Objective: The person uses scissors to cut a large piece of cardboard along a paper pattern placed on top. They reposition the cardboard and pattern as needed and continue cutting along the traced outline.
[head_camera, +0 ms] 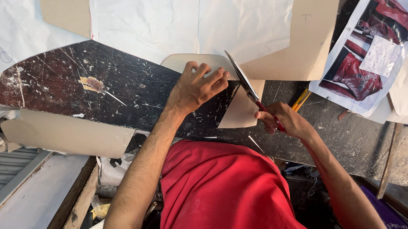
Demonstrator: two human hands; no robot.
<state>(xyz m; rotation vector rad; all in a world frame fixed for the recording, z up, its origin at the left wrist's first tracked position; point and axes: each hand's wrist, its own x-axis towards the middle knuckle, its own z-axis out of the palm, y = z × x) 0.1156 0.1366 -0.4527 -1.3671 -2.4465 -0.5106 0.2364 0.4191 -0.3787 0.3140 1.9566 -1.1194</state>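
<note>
Scissors [245,82] gripped in right hand [284,120], fingers curled through red handles, blades parted around tan card piece [238,109] on dark table [103,86]. Best done with short bites along the curve, feeding card round rather than twisting blades. Left hand [197,84] at ten o'clock from the blades, fingers bent, pinching card's rounded edge, fingertips just beside the steel.

One head cam, looks steeply down over red shirt [217,204] at dark worktable [103,86], close range, hands mid-frame; no 2nd view.
</note>
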